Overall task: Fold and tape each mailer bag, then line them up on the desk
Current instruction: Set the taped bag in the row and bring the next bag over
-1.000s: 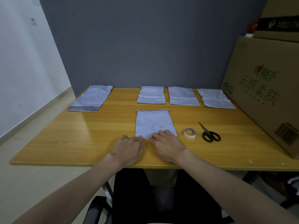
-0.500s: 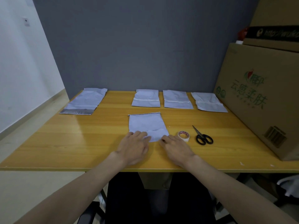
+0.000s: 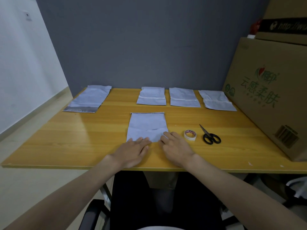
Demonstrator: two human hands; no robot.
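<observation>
A pale grey mailer bag [image 3: 147, 124] lies flat mid-desk with its near end folded up. My left hand [image 3: 132, 152] lies flat, fingertips pressing the fold's left corner. My right hand [image 3: 175, 149] lies flat with fingertips on the fold's right corner. Three folded, taped bags stand in a row at the back: one [image 3: 152, 96], a second [image 3: 183, 97], a third [image 3: 216, 100]. An unfolded bag [image 3: 90, 99] with a silver strip lies at back left. A tape roll [image 3: 190, 135] and black scissors [image 3: 209, 135] sit right of my right hand.
The wooden desk [image 3: 74, 138] ends at a grey wall behind. A large cardboard box [image 3: 272, 97] stands on the desk's right side, with another box stacked on it. A black chair is below the front edge.
Both hands slid apart along the bag's folded near end, from the middle toward its corners. The camera view shifted slightly.
</observation>
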